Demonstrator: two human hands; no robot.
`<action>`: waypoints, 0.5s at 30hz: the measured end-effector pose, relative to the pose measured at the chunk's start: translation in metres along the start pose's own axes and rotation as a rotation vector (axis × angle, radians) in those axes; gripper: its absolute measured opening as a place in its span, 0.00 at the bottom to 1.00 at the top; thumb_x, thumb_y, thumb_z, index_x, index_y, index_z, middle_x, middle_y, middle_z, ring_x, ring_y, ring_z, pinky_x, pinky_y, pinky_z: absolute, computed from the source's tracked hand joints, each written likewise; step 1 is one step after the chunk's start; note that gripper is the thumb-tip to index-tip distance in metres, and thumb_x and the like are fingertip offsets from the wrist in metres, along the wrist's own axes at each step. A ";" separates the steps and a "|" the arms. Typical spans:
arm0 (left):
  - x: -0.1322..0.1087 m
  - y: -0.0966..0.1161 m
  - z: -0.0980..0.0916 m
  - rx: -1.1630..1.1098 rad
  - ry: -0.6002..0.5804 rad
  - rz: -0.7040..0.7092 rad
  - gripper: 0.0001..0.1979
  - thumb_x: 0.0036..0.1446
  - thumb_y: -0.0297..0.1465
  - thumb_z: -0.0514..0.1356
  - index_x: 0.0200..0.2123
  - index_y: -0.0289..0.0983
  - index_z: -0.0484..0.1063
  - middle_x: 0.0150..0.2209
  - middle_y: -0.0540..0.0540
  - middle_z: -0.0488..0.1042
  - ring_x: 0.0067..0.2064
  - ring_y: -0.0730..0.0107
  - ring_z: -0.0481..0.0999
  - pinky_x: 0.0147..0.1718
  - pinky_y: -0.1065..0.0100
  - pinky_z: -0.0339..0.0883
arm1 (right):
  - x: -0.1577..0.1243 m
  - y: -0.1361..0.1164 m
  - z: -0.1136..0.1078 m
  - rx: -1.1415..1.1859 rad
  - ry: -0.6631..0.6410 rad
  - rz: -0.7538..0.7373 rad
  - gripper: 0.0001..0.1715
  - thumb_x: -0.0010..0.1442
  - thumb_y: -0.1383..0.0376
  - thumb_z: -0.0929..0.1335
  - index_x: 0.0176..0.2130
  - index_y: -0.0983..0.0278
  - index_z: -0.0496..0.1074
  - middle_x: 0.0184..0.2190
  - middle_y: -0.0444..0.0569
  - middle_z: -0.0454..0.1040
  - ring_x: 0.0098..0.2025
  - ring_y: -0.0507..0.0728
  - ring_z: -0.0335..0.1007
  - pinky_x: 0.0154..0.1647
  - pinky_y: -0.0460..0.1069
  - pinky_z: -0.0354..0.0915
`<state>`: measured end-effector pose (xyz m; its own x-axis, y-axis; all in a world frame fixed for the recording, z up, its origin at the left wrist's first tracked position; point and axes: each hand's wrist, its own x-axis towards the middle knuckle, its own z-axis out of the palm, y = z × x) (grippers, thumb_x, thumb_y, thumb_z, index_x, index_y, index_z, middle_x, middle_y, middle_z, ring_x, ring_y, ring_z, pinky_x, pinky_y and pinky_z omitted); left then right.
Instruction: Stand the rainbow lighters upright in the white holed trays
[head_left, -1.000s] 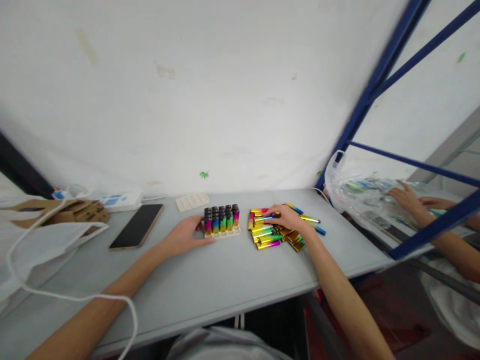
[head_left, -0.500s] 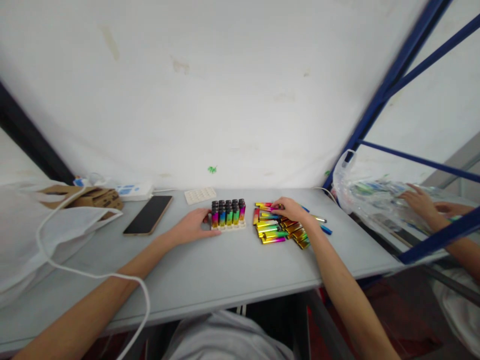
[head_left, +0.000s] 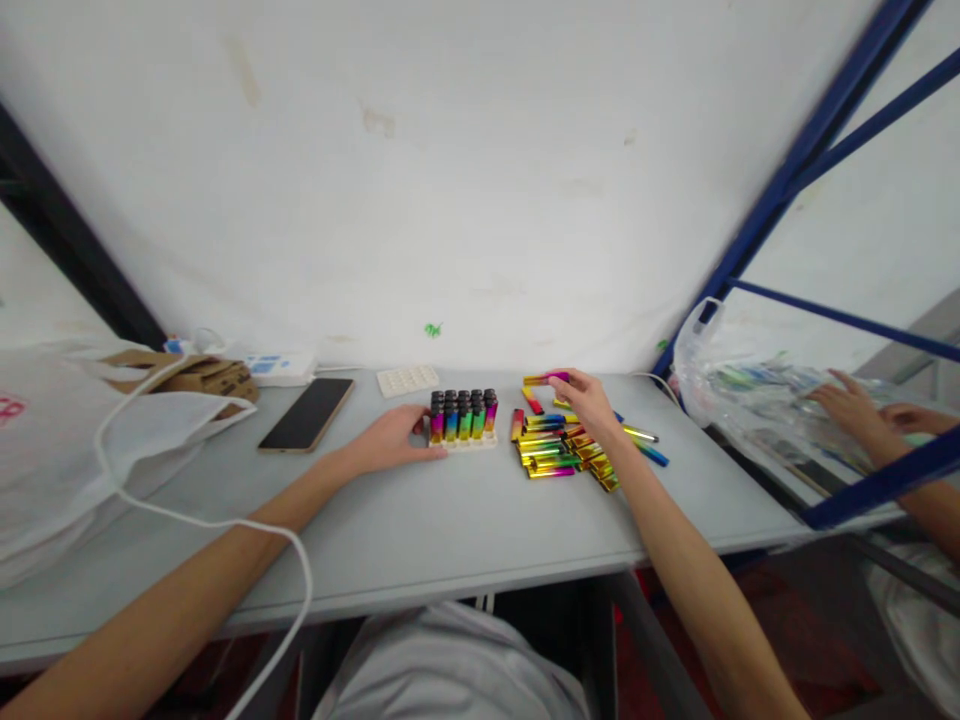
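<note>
Upright lighters (head_left: 465,418) with black tops and rainbow metallic bodies stand in rows in a white tray (head_left: 486,440). My left hand (head_left: 394,438) grips the tray's left end, thumb along its front edge and fingers behind. My right hand (head_left: 586,392) pinches a yellow-and-purple lighter (head_left: 537,380) just above the back of a loose pile. In that pile, several metallic lighters (head_left: 551,450) lie on their sides in gold, green, blue and red. The ends of the right fingers partly cover the held lighter.
A second white tray (head_left: 407,380) lies by the wall. To the left are a phone (head_left: 307,415), a power strip (head_left: 281,368), cardboard (head_left: 214,378) and a white bag (head_left: 52,450). A white cable (head_left: 210,522) crosses my left forearm. Beyond the blue frame (head_left: 750,250), another person's hands (head_left: 847,405) touch plastic bags.
My right hand has lifted a lighter from the back of the pile and now holds it in a pinch. My left hand stays at the tray. The camera view has shifted slightly.
</note>
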<state>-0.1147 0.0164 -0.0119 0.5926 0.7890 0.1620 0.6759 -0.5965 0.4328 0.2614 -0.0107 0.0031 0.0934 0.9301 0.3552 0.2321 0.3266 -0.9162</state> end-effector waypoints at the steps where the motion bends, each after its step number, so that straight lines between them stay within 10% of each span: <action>1: 0.000 0.001 0.000 0.003 0.005 0.001 0.34 0.50 0.60 0.65 0.45 0.35 0.75 0.41 0.40 0.79 0.40 0.50 0.79 0.41 0.59 0.71 | 0.000 -0.003 0.007 0.060 0.013 0.010 0.24 0.56 0.45 0.76 0.38 0.62 0.79 0.29 0.45 0.76 0.30 0.53 0.66 0.33 0.48 0.66; 9: 0.000 0.000 0.000 -0.010 0.024 0.032 0.34 0.49 0.60 0.65 0.45 0.36 0.77 0.40 0.42 0.80 0.39 0.52 0.79 0.40 0.60 0.71 | 0.003 -0.053 0.061 0.449 -0.134 0.115 0.29 0.56 0.39 0.75 0.38 0.59 0.69 0.34 0.45 0.76 0.33 0.53 0.73 0.38 0.50 0.72; 15: -0.001 -0.001 0.001 -0.005 0.031 0.036 0.35 0.49 0.60 0.66 0.45 0.35 0.77 0.39 0.41 0.80 0.39 0.51 0.79 0.40 0.60 0.71 | -0.013 -0.050 0.091 0.383 -0.197 0.180 0.27 0.62 0.39 0.69 0.38 0.58 0.66 0.20 0.33 0.54 0.18 0.47 0.46 0.19 0.42 0.48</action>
<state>-0.1152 0.0161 -0.0128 0.6025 0.7714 0.2050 0.6521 -0.6238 0.4308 0.1600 -0.0242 0.0271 -0.0951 0.9798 0.1759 -0.1488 0.1607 -0.9757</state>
